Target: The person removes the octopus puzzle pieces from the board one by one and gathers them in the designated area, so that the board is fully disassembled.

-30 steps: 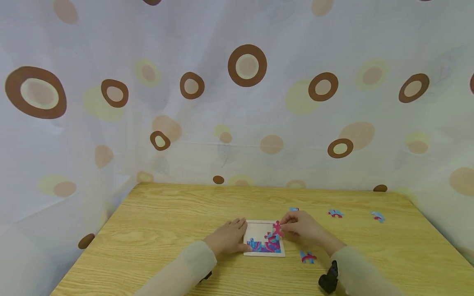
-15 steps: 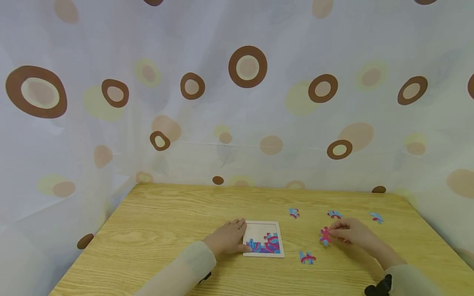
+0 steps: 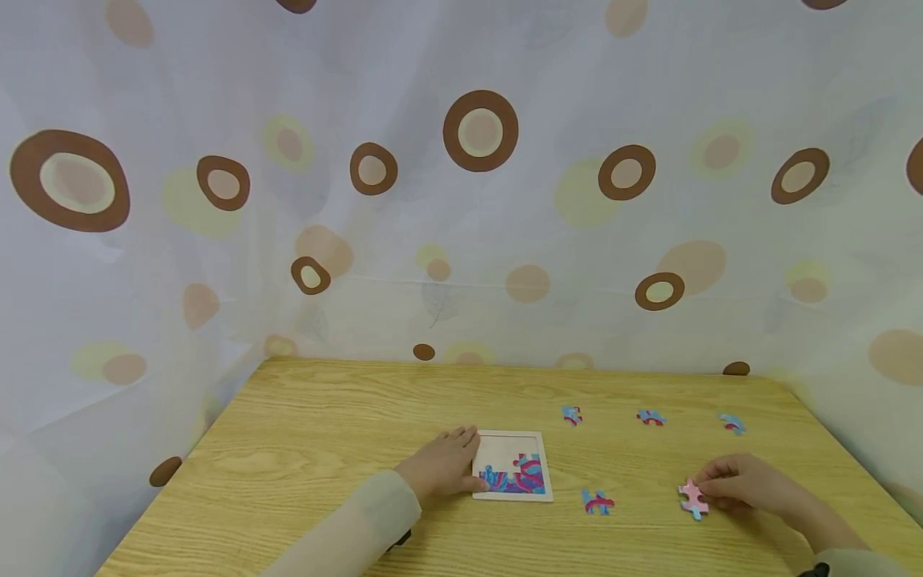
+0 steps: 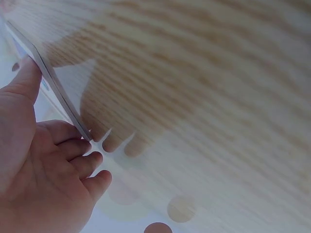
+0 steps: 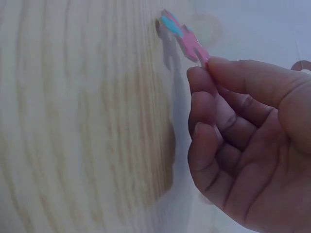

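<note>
In the head view my right hand [image 3: 746, 485] pinches a pink jigsaw piece [image 3: 694, 499] with a pale blue tab, low over the right of the table. The right wrist view has this pink piece [image 5: 187, 39] between thumb and forefinger, the other fingers curled beneath. My left hand [image 3: 443, 463] rests against the left side of a square puzzle tray [image 3: 546, 473]. Its thumb lies on the rim, and its fingers touch the far left corner. Joined blue, purple and pink pieces [image 3: 522, 481] fill the tray's near part and lower right.
Loose blue and pink puzzle pieces lie on the wooden table [image 3: 324, 417]: one piece [image 3: 598, 502] right of the tray, another piece [image 3: 572, 414] behind it, a third piece [image 3: 651, 417] farther right, and one piece [image 3: 732, 424] at far right. A patterned curtain [image 3: 404, 312] hangs behind.
My right hand has carried the pink piece from the tray's right edge rightward and nearer to me, and the piece has turned. The left hand has stayed at the tray.
</note>
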`<state>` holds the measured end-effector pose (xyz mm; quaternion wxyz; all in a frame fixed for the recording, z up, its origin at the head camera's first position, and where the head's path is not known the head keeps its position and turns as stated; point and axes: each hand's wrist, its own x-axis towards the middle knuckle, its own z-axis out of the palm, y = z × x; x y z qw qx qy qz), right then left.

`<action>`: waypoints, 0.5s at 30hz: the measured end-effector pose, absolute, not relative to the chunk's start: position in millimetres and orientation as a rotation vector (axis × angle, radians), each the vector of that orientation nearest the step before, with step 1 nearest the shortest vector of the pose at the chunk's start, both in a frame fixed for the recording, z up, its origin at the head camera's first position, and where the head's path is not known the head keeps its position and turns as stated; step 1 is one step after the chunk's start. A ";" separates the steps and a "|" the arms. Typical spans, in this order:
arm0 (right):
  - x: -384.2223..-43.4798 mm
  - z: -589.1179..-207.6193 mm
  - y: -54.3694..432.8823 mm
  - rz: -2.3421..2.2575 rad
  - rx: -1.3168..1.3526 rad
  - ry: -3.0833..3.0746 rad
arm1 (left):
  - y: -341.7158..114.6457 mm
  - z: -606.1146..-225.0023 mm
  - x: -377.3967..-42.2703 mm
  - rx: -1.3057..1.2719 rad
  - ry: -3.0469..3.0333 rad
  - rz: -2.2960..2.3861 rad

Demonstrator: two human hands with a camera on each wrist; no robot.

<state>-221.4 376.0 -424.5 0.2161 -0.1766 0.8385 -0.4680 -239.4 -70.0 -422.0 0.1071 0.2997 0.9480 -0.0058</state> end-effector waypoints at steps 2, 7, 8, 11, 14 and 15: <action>-220.4 -426.2 380.2 -1.300 -0.515 2.310 | -70.2 -421.8 -239.3 0.875 2.787 -0.012; -221.0 -429.2 383.9 -1.289 -0.535 2.312 | -69.9 -420.9 -238.8 0.863 2.787 -0.010; -221.2 -429.2 383.8 -1.285 -0.535 2.315 | -69.8 -420.8 -238.8 0.863 2.789 -0.014; -221.4 -429.1 382.4 -1.270 -0.548 2.324 | -69.6 -420.8 -238.8 0.861 2.794 -0.021; -221.7 -429.4 380.6 -1.254 -0.552 2.332 | -69.5 -420.9 -238.8 0.861 2.794 -0.020; -222.0 -429.7 380.2 -1.249 -0.550 2.336 | -69.5 -421.0 -238.8 0.862 2.793 -0.019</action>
